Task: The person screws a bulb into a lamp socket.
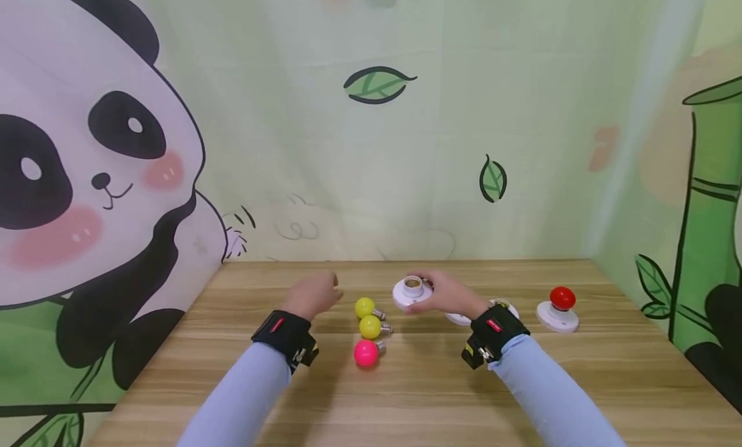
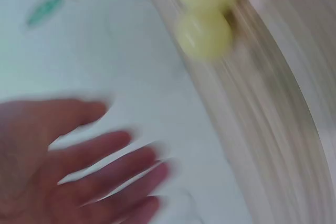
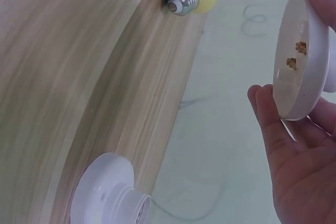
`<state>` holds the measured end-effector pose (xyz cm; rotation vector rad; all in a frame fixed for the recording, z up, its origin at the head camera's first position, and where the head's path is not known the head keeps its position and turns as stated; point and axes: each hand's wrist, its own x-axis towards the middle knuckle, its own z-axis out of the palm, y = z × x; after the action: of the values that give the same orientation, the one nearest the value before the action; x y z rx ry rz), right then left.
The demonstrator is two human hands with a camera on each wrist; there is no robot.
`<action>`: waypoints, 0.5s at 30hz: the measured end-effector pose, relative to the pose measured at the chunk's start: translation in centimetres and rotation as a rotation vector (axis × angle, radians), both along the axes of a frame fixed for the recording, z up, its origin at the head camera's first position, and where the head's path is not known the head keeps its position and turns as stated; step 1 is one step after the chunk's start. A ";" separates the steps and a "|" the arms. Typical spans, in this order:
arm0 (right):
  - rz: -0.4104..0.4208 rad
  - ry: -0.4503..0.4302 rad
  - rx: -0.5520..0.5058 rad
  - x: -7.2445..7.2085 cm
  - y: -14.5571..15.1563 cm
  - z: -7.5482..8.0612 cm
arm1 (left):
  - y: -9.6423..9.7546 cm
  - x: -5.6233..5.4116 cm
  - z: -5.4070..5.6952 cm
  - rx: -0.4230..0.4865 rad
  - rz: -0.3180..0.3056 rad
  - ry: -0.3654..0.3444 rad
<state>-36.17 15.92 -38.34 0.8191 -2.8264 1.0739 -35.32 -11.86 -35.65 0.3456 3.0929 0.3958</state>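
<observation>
My right hand (image 1: 451,294) grips a white round lamp holder (image 1: 406,300) by its rim, thumb on one side and fingers on the other. Raised off the table, the holder (image 3: 291,85) turns its flat underside with two brass screws to the right wrist camera. To the left, my left hand (image 1: 313,294) hovers with nothing in it; its fingers (image 2: 105,142) are spread and slightly bent, blurred in the left wrist view. Between the hands lie two yellow bulbs, one farther back (image 1: 364,308) and one nearer (image 1: 370,327), with a pink bulb (image 1: 366,353) in front.
Partly behind my right wrist, a second white lamp holder (image 1: 458,319) stands on the wooden table (image 1: 406,402). Farther right is a third lamp holder (image 1: 558,319) with a red bulb (image 1: 562,298) in it. A printed cloth backdrop (image 1: 324,176) rises along the table's back edge.
</observation>
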 end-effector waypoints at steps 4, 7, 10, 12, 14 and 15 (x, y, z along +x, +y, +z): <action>-0.009 0.009 0.003 0.3 0.2 0.1 | 2.8 2.2 -0.1 0.063 -0.009 0.273; -0.014 0.011 -0.007 0.4 0.2 0.2 | 4.4 3.7 -1.2 0.003 -0.070 0.254; -0.014 0.018 -0.014 0.5 0.3 0.2 | 5.3 4.9 -2.8 -0.104 -0.127 0.122; -0.015 0.020 -0.015 0.4 0.3 0.2 | 5.7 5.4 -3.9 -0.151 -0.154 0.056; -0.016 0.030 -0.003 0.3 0.3 0.0 | 5.8 5.9 -4.7 -0.172 -0.176 0.018; -0.019 0.028 -0.001 0.3 0.3 -0.1 | 5.8 6.1 -5.0 -0.165 -0.182 0.006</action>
<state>-35.88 16.22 -38.40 0.7995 -2.8045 1.0522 -29.24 -6.08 -40.61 0.6175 3.0368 0.1350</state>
